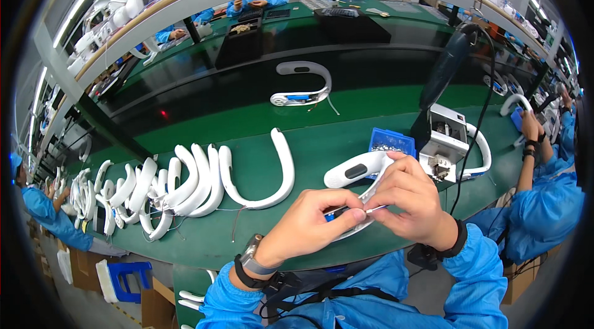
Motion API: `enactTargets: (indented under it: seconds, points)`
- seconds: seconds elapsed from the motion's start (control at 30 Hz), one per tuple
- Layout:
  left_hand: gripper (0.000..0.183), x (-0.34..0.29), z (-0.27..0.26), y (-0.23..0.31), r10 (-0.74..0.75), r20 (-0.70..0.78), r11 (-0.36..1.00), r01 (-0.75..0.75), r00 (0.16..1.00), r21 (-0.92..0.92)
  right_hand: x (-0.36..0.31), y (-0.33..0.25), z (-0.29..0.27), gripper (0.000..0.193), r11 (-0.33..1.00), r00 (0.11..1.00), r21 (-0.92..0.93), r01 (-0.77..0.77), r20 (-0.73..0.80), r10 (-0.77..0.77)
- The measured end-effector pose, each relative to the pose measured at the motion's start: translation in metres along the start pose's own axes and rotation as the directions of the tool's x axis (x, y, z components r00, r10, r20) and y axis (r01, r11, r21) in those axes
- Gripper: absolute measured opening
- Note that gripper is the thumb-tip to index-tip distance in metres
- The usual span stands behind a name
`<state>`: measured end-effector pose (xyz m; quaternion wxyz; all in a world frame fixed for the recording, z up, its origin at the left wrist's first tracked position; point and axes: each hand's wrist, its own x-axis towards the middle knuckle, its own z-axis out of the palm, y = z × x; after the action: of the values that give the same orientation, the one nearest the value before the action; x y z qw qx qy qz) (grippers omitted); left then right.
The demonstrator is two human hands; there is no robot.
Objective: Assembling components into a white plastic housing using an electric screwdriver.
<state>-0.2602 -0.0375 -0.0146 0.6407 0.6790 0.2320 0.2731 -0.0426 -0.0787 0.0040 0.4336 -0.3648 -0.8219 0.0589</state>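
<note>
A white U-shaped neck fan (pixel 348 172) with a dark oval patch on one end is between my hands, above the near edge of the bench. My left hand (pixel 309 225) is closed on its near arm, thumb and fingers pinched beside a blue part inside the shell. My right hand (pixel 409 200) wraps round the curved band. Its thumb and fingertip also pinch a thin white piece (pixel 375 209), too small to name, close to the left fingertips. The fingers hide much of the shell's inside.
Several white neck fans (pixel 201 180) line the green bench (pixel 297 174) at left. Another neck fan (pixel 302 95) lies beyond. A blue bin (pixel 392 142) of small parts and a metal device (pixel 447 137) stand behind my right hand, below a hanging dark tool (pixel 448 63). A co-worker (pixel 538 187) sits at right.
</note>
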Motion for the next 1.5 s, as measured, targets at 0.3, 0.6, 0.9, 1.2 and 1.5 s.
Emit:
enactTargets:
  seconds: [0.3,0.6,0.9,1.2,1.5]
  points:
    - [0.01,-0.004,0.005,0.006,0.067,-0.127,0.988,-0.048,0.99,0.148,0.003,-0.008,0.0,0.02,0.991,0.992,-0.061,-0.121,0.034,0.123]
    - [0.048,-0.009,-0.002,-0.003,0.01,-0.089,0.982,-0.027,0.996,-0.188,0.005,0.0,-0.001,0.018,0.992,0.99,-0.012,-0.124,0.074,0.124]
    - [0.059,-0.007,-0.002,0.0,-0.021,-0.103,0.989,0.005,0.994,-0.148,0.006,-0.001,0.003,0.021,0.994,0.991,-0.083,-0.066,0.107,0.074]
    - [0.059,-0.006,0.002,0.0,0.0,-0.105,0.992,-0.013,0.994,-0.123,0.014,-0.007,0.002,0.021,0.988,0.982,-0.151,0.001,0.189,0.028]
    - [0.049,-0.002,0.007,0.002,0.01,-0.111,0.995,-0.02,0.994,-0.095,0.016,-0.014,-0.005,0.026,0.922,0.968,-0.33,0.202,0.212,-0.136]
